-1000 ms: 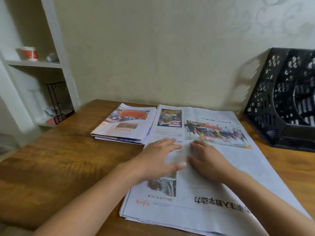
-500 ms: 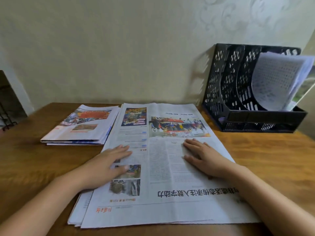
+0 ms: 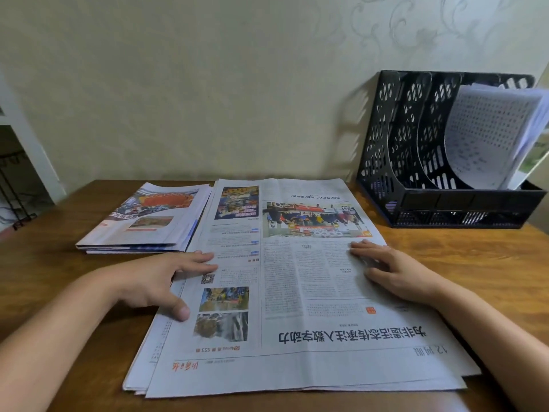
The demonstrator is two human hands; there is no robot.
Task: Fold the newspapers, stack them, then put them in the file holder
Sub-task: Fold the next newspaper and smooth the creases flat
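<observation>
- Here, left hand (image 3: 154, 279) and right hand (image 3: 395, 270) lie flat, each grip open, pressing the unfolded newspaper (image 3: 297, 292) on the worktop (image 3: 59, 281).
- Folded stack (image 3: 148, 221) touches its far-left edge.
- File holder (image 3: 445, 162), far right, is cut off; its papers (image 3: 490, 135) are illegible.

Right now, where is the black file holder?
In the head view the file holder stands at the far right of the table, against the wall, just right of the open newspaper; papers already sit in its right slot.

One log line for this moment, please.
step: flattening | left hand: flat on newspaper | right hand: flat on newspaper | folded stack: left | file holder: right
</observation>
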